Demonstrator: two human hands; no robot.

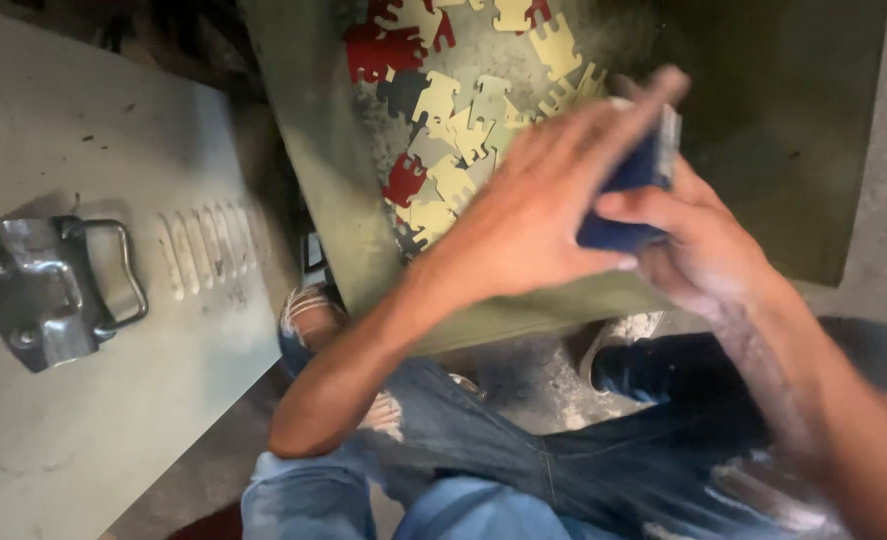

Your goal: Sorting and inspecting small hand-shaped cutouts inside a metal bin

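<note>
Dark blue stack (632,190) of thin flat pieces, white edge showing at its top, held above the near edge of the green counter (784,120). Motion blur; exact shape unclear.

Left hand (534,215): reaches in from lower left, forearm angled up and to the right, back of hand toward the camera, fingers extended over the stack's upper side, thumb below it.

Right hand (699,245): comes in from lower right, fingers curled round the stack's lower end, gripping it. Both hands closed on the same stack, touching each other.

On the counter behind: loose pile of flat notched cut-outs (454,120), cream, red and grey, overlapping.

Left of the counter: pale metal panel (114,420) with louvre slots and a steel latch (49,285).

Below: torn blue jeans (484,450), seated pose.
</note>
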